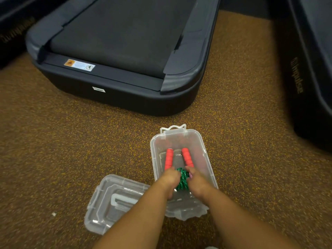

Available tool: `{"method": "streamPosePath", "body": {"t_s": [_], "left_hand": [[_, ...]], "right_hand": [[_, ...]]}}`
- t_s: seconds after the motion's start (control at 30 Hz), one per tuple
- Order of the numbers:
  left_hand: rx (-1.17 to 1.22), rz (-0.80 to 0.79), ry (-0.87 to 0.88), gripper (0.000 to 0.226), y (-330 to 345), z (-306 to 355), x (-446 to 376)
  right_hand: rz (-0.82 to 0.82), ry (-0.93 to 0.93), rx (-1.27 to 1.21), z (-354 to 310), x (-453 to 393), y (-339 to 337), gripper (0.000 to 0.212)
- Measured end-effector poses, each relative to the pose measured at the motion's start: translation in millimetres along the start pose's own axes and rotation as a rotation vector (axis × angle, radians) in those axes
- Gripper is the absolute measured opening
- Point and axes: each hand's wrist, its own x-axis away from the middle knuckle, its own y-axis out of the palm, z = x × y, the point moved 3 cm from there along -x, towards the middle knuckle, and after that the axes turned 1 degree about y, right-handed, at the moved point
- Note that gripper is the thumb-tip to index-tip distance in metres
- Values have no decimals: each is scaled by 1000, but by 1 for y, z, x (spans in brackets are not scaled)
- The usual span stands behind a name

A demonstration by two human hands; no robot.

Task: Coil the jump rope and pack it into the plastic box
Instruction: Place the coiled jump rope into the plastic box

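Two dark treadmills dominate the room: one treadmill deck (115,45) lies well beyond the hands, and the edge of a second machine (309,72) runs along the far right, both standing on the brown speckled floor (53,141). Just left of the hands and nearer the person, a clear lid (111,203) lies flat on that floor, touching the side of the clear plastic box (203,153), which sits open with its latch tab pointing away. Both hands are down inside the box. The left hand (169,178) is curled around the near end of one red handle (169,159), and the right hand (195,178) is curled around the near end of the other red handle (187,157); the handles point away from the grip, side by side. Between the two hands, the green rope (182,178) is bunched in a coil, resting in the box's near half.
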Motion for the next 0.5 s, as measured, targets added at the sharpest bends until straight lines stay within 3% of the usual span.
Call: {"method": "streamPosePath", "body": {"t_s": [0.13, 0.2, 0.27, 0.33, 0.4, 0.5], "left_hand": [[-11, 140, 320, 15, -21, 1, 12], [-49, 235, 447, 13, -34, 2, 24], [-91, 341, 552, 13, -48, 4, 38], [-129, 530, 617, 8, -67, 6, 50], [-128, 685, 527, 6, -89, -2, 52], [-65, 736, 109, 10, -119, -43, 34]], "right_hand": [[-44, -180, 179, -8, 32, 3, 29], [-165, -231, 249, -8, 48, 8, 47], [-280, -304, 514, -5, 58, 18, 63], [-265, -402, 761, -5, 61, 28, 53], [-222, -484, 837, -8, 65, 34, 40], [-181, -540, 893, -7, 69, 38, 37]]}}
